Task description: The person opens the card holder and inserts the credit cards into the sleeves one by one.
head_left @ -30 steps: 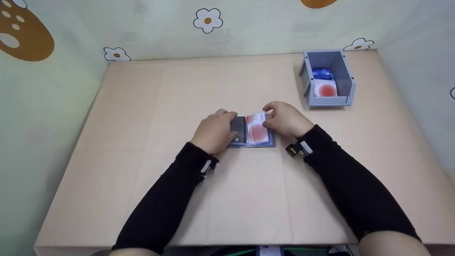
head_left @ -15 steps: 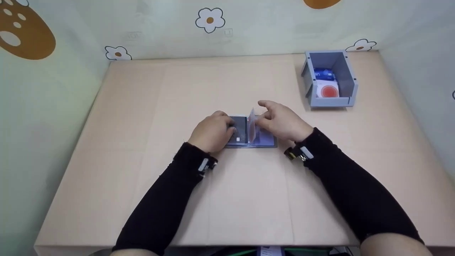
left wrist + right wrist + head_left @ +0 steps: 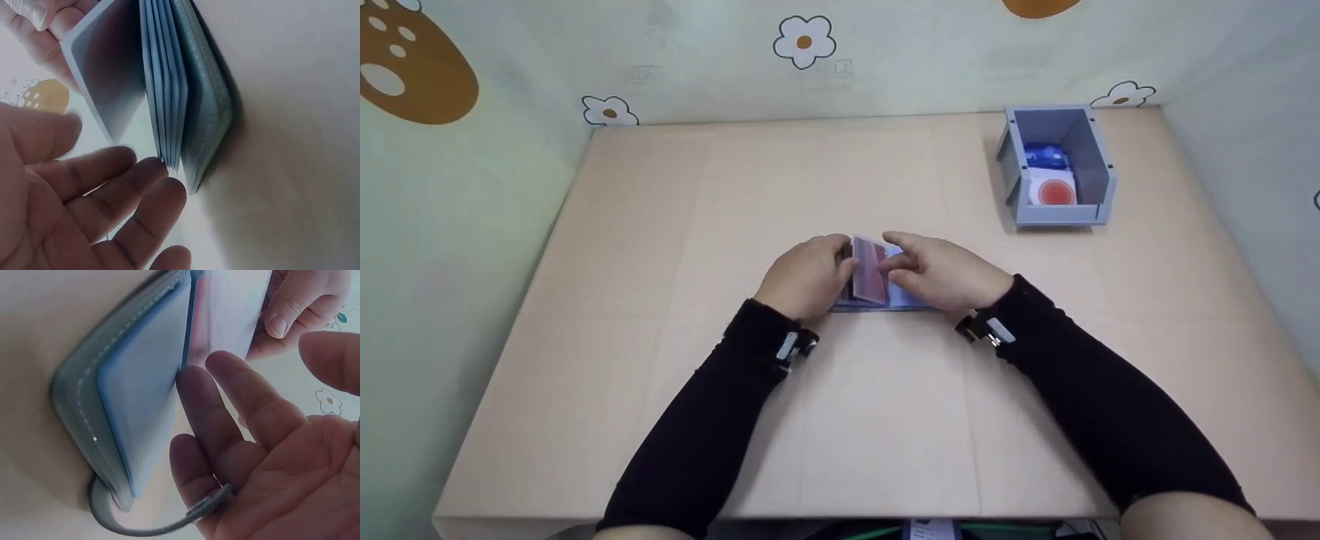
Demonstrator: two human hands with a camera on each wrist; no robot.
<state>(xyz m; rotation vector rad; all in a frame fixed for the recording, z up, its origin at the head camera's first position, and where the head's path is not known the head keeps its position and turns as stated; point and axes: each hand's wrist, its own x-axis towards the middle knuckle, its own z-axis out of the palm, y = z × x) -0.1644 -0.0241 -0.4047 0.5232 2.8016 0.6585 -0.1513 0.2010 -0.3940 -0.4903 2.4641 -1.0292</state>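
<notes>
A card holder (image 3: 909,300) with clear plastic sleeves and a stitched grey-green cover (image 3: 209,107) lies opened on the table. One sleeve with a pinkish-red card (image 3: 869,274) in it stands raised near the spine, leaning left. My right hand (image 3: 949,274) has its fingertips on this sleeve's right side, thumb held apart. On the left, my left hand (image 3: 802,277) sits at the holder's edge. Its fingertips reach the edges of the stacked sleeves (image 3: 163,84), thumb near the raised one. A grey closure strap (image 3: 152,533) curls from the cover beside my right fingers.
A grey plastic bin (image 3: 1061,216) stands at the back right of the table (image 3: 720,195). Inside it are a blue card or packet (image 3: 1044,156) and a white card with a red circle (image 3: 1054,189). Walls with flower prints border the table's back and sides.
The sleeve with the pinkish-red card has turned up from the right side and swung left past upright. My right hand has moved left with it; my left hand has stayed nearly in place.
</notes>
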